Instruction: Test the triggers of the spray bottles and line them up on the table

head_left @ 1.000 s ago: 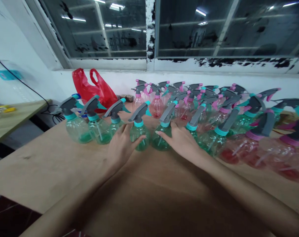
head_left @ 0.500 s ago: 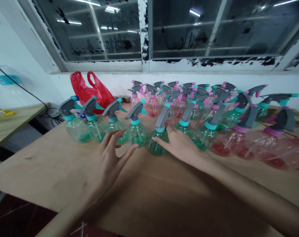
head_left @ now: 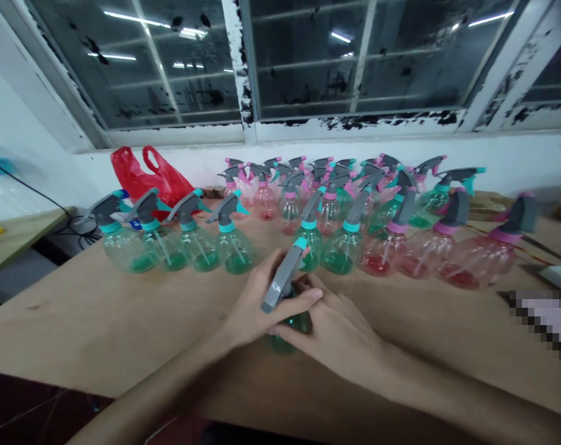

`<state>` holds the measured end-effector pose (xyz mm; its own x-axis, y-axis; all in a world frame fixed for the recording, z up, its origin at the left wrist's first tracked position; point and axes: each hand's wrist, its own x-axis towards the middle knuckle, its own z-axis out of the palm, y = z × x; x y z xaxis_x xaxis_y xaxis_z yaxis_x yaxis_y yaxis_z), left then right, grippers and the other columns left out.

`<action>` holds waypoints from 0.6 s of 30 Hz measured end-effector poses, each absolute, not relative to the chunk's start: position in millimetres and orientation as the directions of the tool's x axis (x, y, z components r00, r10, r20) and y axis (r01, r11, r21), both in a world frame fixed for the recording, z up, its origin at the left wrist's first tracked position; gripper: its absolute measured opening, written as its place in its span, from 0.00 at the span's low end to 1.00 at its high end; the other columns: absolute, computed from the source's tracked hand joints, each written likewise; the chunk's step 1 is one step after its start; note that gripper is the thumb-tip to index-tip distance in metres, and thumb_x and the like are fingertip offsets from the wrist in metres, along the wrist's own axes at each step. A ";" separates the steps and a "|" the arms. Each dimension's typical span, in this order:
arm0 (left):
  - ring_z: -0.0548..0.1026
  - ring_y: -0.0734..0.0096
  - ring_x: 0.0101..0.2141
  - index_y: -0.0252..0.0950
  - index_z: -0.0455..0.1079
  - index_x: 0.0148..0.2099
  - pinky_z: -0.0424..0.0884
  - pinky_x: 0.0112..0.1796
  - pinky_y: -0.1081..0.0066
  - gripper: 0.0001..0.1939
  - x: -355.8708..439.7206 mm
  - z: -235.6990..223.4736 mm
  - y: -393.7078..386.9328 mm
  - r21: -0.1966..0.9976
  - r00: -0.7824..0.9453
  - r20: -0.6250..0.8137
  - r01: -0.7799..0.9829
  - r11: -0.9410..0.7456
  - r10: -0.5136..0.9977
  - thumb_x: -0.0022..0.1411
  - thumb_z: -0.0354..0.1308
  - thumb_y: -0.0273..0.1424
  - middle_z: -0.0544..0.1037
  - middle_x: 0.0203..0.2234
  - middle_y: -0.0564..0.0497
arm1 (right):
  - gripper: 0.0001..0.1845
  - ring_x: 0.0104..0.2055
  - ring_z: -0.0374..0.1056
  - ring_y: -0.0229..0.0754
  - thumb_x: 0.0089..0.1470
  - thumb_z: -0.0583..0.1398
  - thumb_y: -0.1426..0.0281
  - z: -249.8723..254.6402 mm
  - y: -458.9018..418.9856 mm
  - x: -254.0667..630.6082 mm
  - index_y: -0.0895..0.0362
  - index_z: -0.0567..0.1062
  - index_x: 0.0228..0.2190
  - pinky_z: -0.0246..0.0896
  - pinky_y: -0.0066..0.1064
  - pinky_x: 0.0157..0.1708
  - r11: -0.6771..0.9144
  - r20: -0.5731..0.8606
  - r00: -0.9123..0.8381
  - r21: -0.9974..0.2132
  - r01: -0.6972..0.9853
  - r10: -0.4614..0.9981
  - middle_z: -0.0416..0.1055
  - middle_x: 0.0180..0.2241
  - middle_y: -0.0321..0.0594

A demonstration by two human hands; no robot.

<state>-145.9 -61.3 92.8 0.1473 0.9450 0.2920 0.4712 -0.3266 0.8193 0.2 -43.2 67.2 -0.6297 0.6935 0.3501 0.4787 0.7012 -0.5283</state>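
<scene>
Two hands close around one green spray bottle

The green spray bottle [head_left: 284,278] is at the near side of the table [head_left: 123,327], in front of the row of bottles [head_left: 236,250]. The left hand [head_left: 253,306] has its fingers curled about the neck; those of the right hand [head_left: 343,327] grip the body. Best to steady the body lightly, since thin plastic may dent, and keep clear of the trigger. No brand, label or writing is readable.

The transparent round green plastic spray bottle [head_left: 302,321] is gleaming glossy and smooth, its grey plastic trigger head [head_left: 284,276] catching light. The crumpled red plastic bag [head_left: 157,179] is shining thinly, while the pale brown wood-look tabletop [head_left: 123,309] is showing mostly matt.
</scene>
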 end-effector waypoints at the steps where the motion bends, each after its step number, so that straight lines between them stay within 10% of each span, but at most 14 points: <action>1: 0.73 0.58 0.46 0.38 0.62 0.54 0.70 0.47 0.57 0.24 -140.1 92.2 -61.7 0.843 0.147 0.287 0.430 -0.322 0.947 0.57 0.60 0.38 0.73 0.45 0.45 | 0.25 0.42 0.69 0.51 0.50 0.58 0.57 65.7 -44.8 3.9 0.55 0.69 0.48 0.67 0.43 0.37 0.696 0.356 -0.620 -0.536 0.477 0.699 0.69 0.45 0.46; 10: 0.73 0.63 0.47 0.42 0.65 0.49 0.69 0.50 0.58 0.13 -105.2 83.7 -58.7 0.817 0.045 0.384 0.449 -0.362 0.922 0.61 0.54 0.32 0.75 0.45 0.48 | 0.32 0.50 0.62 0.56 0.48 0.58 0.49 46.6 -35.7 34.6 0.62 0.70 0.45 0.61 0.49 0.48 0.774 0.489 -0.600 -0.410 0.483 0.633 0.70 0.45 0.54; 18: 0.74 0.60 0.45 0.41 0.65 0.49 0.72 0.47 0.59 0.15 -96.4 86.3 -29.9 0.785 0.149 0.387 0.465 -0.410 0.910 0.60 0.51 0.36 0.75 0.45 0.47 | 0.42 0.58 0.56 0.54 0.48 0.57 0.46 14.6 2.4 103.6 0.58 0.58 0.58 0.53 0.51 0.55 0.752 0.291 -0.712 -0.434 0.497 0.639 0.61 0.57 0.51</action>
